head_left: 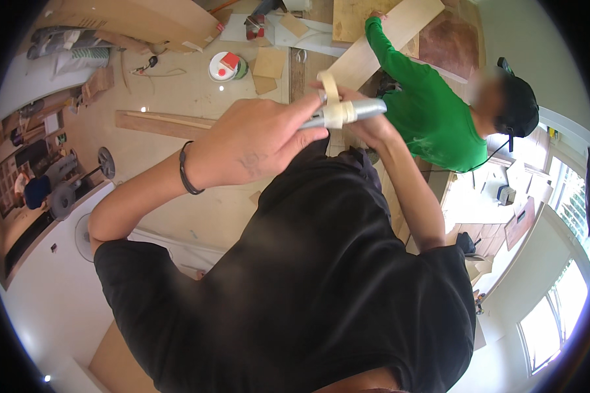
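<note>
Holding up a silver-grey tool point(372, 107) wrapped with pale tape point(335, 116)

Looking, in the head view, past both hands to a white-topped bucket point(215, 71) with green on its side, standing on the pale floor point(170, 88). Showing a red block point(229, 61) and a smaller round red piece point(221, 73) at the bucket's top, but not revealing whether on a lid or inside. Glimpsing a white sack point(78, 60) with green marking at far left, contents hidden.

Holding the tool in front of the body, near the upper middle of the view. Running its long axis mostly crosswise, tilting slightly upward to the right; pointing its rounded end right and its other end into the left hand point(255, 134). Curving a loose length of tape up from the wrapped middle.

Closing the left fingers and thumb firmly around the tool's left part. Positioning the right hand point(368, 129) just behind the right part, fingers partly hidden; being unable to tell how far open, or whether gripping.

Facing a person in green point(439, 124) nearby at right, with one hand point(376, 14) at a long pale board point(400, 33).
</note>
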Action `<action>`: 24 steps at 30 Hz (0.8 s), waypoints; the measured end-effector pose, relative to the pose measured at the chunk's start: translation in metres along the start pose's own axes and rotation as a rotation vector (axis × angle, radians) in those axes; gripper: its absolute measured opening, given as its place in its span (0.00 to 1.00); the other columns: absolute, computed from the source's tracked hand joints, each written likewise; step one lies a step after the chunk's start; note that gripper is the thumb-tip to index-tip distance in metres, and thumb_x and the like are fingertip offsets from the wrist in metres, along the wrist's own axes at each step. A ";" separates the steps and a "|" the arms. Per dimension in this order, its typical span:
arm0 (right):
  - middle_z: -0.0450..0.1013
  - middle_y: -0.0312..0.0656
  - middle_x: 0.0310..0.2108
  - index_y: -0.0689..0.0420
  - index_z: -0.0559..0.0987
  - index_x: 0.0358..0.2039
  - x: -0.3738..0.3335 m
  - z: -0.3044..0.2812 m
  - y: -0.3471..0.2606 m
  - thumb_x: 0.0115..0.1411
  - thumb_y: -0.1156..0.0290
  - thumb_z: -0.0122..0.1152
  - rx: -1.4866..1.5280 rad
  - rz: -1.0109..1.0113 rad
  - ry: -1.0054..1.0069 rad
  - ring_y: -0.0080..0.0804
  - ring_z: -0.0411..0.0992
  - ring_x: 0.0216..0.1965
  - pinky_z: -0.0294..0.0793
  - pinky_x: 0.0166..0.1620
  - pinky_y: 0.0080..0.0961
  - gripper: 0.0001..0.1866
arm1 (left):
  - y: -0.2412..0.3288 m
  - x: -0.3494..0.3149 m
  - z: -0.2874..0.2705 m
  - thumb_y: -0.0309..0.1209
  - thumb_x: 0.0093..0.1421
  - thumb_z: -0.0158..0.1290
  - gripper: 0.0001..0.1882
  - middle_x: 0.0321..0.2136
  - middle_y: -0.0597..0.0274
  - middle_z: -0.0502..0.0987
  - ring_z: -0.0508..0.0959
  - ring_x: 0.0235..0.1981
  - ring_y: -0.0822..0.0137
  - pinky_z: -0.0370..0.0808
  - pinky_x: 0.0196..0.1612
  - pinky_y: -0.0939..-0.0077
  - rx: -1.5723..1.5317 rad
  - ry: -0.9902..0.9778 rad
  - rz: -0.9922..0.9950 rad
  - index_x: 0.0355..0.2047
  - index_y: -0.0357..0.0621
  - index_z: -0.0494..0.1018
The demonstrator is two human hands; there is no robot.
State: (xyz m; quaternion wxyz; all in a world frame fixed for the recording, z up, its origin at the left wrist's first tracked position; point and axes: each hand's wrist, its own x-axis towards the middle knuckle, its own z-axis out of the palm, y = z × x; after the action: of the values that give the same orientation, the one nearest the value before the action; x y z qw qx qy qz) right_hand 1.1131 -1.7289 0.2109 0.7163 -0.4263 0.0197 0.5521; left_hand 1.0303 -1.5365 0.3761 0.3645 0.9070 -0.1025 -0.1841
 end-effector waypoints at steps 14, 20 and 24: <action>0.68 0.33 0.13 0.59 0.79 0.32 0.040 0.069 -0.129 0.66 0.51 0.57 -0.395 -0.234 -0.065 0.28 0.79 0.34 0.68 0.46 0.23 0.21 | -0.045 0.012 0.010 0.41 0.69 0.47 0.13 0.14 0.50 0.70 0.74 0.18 0.46 0.69 0.25 0.53 0.081 -0.229 -0.088 0.41 0.43 0.67; 0.70 0.34 0.14 0.61 0.78 0.30 -0.044 0.100 -0.129 0.66 0.55 0.60 -0.584 -0.344 0.052 0.22 0.75 0.20 0.69 0.26 0.19 0.20 | -0.075 0.020 0.000 0.46 0.71 0.43 0.18 0.19 0.48 0.72 0.74 0.23 0.46 0.70 0.30 0.57 0.017 -0.155 -0.358 0.45 0.42 0.69; 0.68 0.34 0.12 0.63 0.75 0.26 -0.079 0.111 -0.106 0.68 0.60 0.54 -0.664 -0.453 0.166 0.20 0.69 0.15 0.71 0.41 0.31 0.19 | -0.095 0.029 0.001 0.48 0.70 0.44 0.22 0.21 0.55 0.71 0.73 0.25 0.57 0.70 0.31 0.63 -0.014 -0.006 -0.408 0.47 0.41 0.71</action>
State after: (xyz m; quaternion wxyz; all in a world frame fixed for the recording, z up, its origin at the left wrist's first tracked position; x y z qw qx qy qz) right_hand 1.1191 -1.7230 0.3831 0.6394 -0.6709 -0.1960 0.3204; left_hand 1.0611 -1.4784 0.3013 0.3255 0.9059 0.0837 -0.2577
